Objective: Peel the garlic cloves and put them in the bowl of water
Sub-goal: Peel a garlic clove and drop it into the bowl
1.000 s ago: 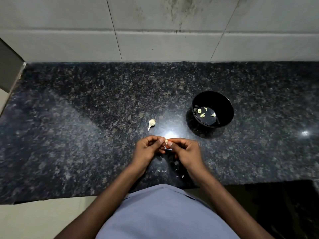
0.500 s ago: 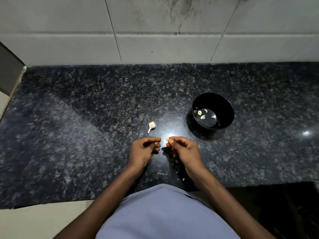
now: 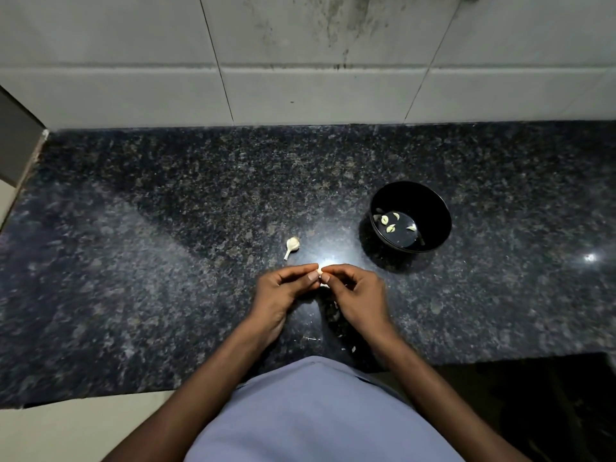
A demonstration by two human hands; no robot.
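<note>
Both hands are meeting at the centre of the counter, and the garlic clove [image 3: 319, 272] is sitting right between the fingertips. The left hand [image 3: 283, 291] is pinching it from one side, thumb and forefinger curled in. The right hand [image 3: 358, 295] is pinching from the other, nails working at the skin. The clove is tiny, so how much skin is left is too small to tell.

This thing is looking light and firm, with a papery, brittle skin. My guess is it is getting slippery once bare, so the safest hold is at the two ends, nails picking at the skin edge.

The black bowl [image 3: 433, 208] is waiting at two o'clock from the hands, near but apart, with water and several peeled cloves [image 3: 390, 223] in it. Nothing is standing between hands and bowl, so the drop is looking like a short, easy reach.

At eleven o'clock from the hands, another garlic piece [image 3: 291, 245] is lying on the dark granite counter [image 3: 166, 261], stem pointing back toward the person. It appears unpeeled, so it is probably next. Small flakes of skin [image 3: 353, 349] are scattered at six o'clock, near the counter's front edge. Tiled wall [image 3: 300, 61] is running along twelve o'clock.
</note>
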